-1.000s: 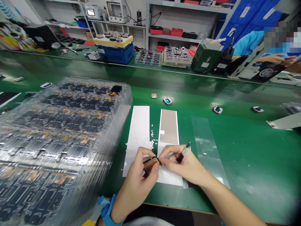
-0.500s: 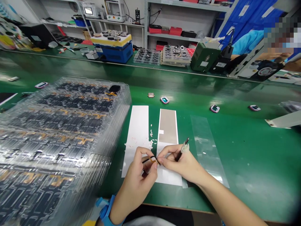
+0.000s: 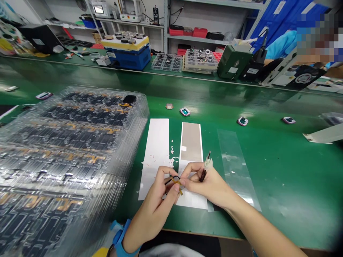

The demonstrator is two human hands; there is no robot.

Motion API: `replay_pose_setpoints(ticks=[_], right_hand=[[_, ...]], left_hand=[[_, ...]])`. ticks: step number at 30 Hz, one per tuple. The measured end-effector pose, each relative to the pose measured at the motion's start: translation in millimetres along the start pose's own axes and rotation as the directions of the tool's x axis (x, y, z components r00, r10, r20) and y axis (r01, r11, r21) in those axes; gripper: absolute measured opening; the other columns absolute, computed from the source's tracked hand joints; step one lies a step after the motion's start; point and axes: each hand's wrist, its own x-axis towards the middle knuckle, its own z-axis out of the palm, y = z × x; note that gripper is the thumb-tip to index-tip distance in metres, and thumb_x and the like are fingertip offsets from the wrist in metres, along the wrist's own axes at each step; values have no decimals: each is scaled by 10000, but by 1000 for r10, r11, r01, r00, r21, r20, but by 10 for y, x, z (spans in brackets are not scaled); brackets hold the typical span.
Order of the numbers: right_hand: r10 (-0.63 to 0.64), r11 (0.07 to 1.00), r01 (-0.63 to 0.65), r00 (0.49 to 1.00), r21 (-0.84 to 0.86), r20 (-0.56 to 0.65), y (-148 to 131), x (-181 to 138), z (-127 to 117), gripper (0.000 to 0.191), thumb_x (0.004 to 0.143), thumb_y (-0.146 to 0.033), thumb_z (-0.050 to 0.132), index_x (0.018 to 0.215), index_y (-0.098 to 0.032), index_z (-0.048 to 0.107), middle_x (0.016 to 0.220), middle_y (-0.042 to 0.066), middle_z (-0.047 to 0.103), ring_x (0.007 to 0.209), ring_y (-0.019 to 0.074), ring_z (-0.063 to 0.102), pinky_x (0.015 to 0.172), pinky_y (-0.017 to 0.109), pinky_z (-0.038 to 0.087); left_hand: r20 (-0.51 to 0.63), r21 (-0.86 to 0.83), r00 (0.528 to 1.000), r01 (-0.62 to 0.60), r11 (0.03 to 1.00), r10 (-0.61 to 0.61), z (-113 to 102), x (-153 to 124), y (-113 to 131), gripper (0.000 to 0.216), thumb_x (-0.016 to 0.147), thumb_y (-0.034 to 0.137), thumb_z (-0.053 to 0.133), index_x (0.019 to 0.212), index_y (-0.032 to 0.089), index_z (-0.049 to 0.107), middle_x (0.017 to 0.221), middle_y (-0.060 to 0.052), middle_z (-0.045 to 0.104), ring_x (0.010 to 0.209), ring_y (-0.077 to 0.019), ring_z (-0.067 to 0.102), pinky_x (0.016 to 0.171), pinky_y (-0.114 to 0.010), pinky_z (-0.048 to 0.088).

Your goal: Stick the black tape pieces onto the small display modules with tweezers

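Note:
My left hand [image 3: 151, 203] pinches a small black flex part with gold strips [image 3: 175, 184] between thumb and fingers. My right hand [image 3: 206, 185] grips a slim black tool with a white wrapping [image 3: 207, 165], and its fingertips touch the right side of the flex part. Both hands are over the lower ends of a white sheet [image 3: 158, 153] and a white backing sheet with a grey-beige film [image 3: 190, 142]. Small white scraps [image 3: 173, 160] lie between these sheets.
Stacked clear trays of black-and-gold parts [image 3: 72, 139] fill the left of the green bench [image 3: 281, 185]. A clear film strip [image 3: 235, 167] lies to the right. Small pink-rimmed parts [image 3: 242, 121] sit farther along. Shelves and a co-worker in a blue sleeve [image 3: 284, 44] stand beyond.
The flex part has turned in my fingers, with its gold strip now pointing down towards me. The tool in my right hand stands more upright, and the view has tilted slightly.

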Motion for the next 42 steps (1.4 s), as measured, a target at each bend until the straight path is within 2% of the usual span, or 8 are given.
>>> replay_pose_setpoints(ticks=[12,15,17,21,24,28,33,42], right_hand=[[-38,998,37,999,-50,-18,-14,3,0,273,766,-398,732,689,-175,593,463,-110,324,441,53,201,442,233,157],[-180,984,176,973,-39,-142,-76,-19,-83,284,860,-449,641,755,-189,597,606,-57,430,538,89,349,525,243,301],[-298,954,292,914,-62,-277,-110,-40,-161,330,946,-476,514,785,-201,602,729,-14,502,679,124,464,649,265,389],[-410,910,326,807,-258,-425,-48,-74,-330,402,987,-515,418,844,-205,631,890,26,578,827,154,555,800,301,439],[-355,933,262,790,-248,-500,110,-83,-466,347,932,-519,540,859,-187,608,813,13,580,717,142,610,749,309,493],[-336,942,275,743,-194,-579,299,-90,-599,359,792,-495,731,865,-192,553,853,8,581,711,153,680,736,320,565],[-322,944,296,733,-146,-599,379,-95,-580,332,788,-456,749,868,-204,549,799,-4,601,671,144,704,718,300,599],[-295,946,318,746,-70,-597,412,-90,-535,298,786,-420,763,839,-197,573,793,-3,630,678,148,730,706,277,610]], left_hand=[[-40,102,997,-56,993,60,15,41,4,119,1017,327,447,1077,252,378,725,60,419,597,-110,350,543,-205,314],[-79,172,994,-62,983,76,20,47,31,104,1027,322,407,1090,247,373,730,44,481,606,-123,429,547,-218,354],[-81,287,990,-84,954,112,38,61,61,75,1037,303,371,1082,245,384,752,20,557,645,-145,519,592,-249,409],[27,613,975,-190,767,220,153,118,103,88,1025,246,389,1059,226,468,978,-85,694,899,-252,667,759,-387,496],[140,736,951,-286,614,276,282,148,88,167,1007,177,402,1143,189,498,1212,-172,672,1134,-329,639,865,-480,522],[202,827,926,-336,451,320,402,150,69,132,989,132,413,1053,176,520,1270,-204,653,1183,-353,631,858,-514,570],[330,874,895,-409,261,299,435,285,83,175,970,59,396,1053,157,515,1396,-171,579,1411,-341,395,1005,-513,536],[396,889,878,-440,129,269,441,406,-56,332,925,-8,410,1223,113,491,1348,-144,622,1374,-399,426,1015,-548,524]])
